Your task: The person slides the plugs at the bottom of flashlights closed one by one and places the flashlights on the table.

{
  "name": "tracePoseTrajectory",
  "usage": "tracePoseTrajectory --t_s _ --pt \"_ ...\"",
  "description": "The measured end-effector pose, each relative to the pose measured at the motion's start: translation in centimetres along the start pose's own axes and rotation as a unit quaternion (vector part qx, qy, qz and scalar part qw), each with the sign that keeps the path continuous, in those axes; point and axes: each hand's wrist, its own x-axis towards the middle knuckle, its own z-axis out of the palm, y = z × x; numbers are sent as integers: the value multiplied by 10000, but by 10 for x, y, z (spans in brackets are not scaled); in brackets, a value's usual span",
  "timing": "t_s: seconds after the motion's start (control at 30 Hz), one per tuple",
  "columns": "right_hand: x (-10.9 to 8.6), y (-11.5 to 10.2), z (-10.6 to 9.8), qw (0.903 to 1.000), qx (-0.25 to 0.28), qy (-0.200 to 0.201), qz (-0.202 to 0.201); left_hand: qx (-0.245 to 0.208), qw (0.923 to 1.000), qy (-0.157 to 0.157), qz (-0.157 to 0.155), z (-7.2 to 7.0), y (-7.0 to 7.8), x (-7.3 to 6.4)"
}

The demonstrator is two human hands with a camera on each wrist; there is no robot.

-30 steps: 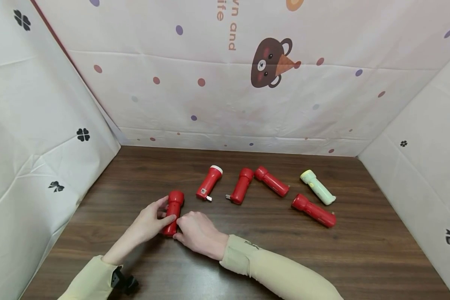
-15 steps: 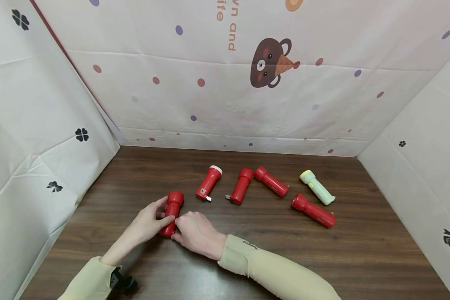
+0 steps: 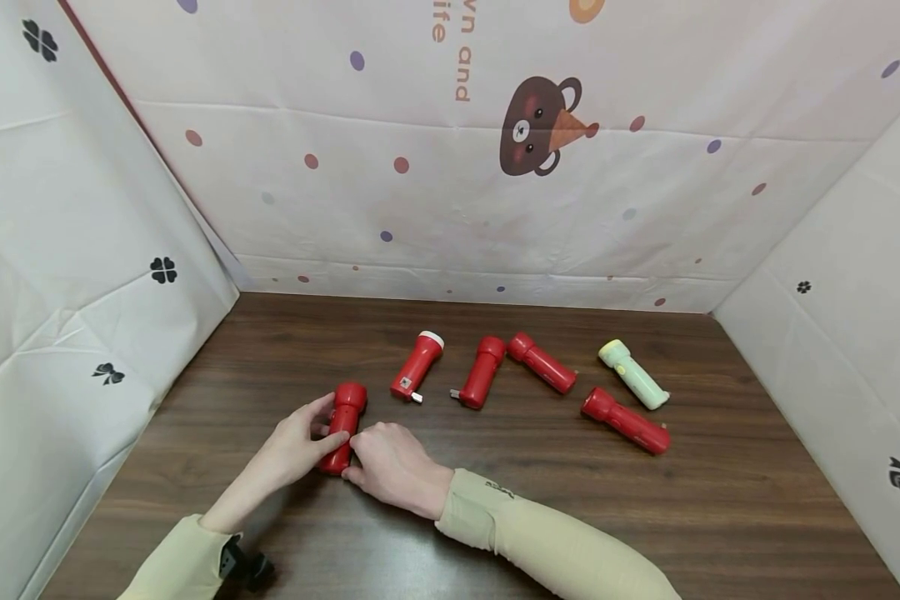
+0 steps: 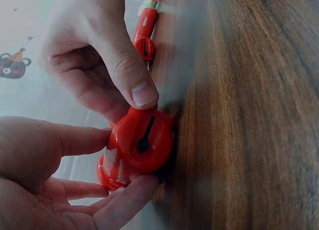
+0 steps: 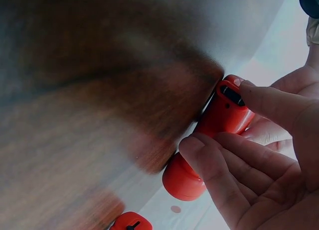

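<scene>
Red flashlight (image 3: 350, 398) lies on brown table (image 3: 585, 508), nearer the person than white-rimmed flashlight (image 3: 417, 364), left hand (image 3: 297, 443) gripping its barrel, right hand (image 3: 397, 468) pinching toward its tail, both practically unmoved this half second, so work there looks unfinished.

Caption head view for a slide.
Left grip and right grip on one red flashlight; four more red flashlights and a mint-green flashlight lie to the right on the table.

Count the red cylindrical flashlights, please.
5: one between left hand and right hand, one white-rimmed beyond them, two just right of it, a fifth nearest the pale green flashlight.
</scene>
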Motion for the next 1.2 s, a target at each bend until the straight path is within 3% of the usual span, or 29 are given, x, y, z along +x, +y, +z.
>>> tracePoseTrajectory --t_s 1.2 --pt "-7 1 -1 9996 -195 163 -134 -19 9998 202 -29 1 -3 -2"
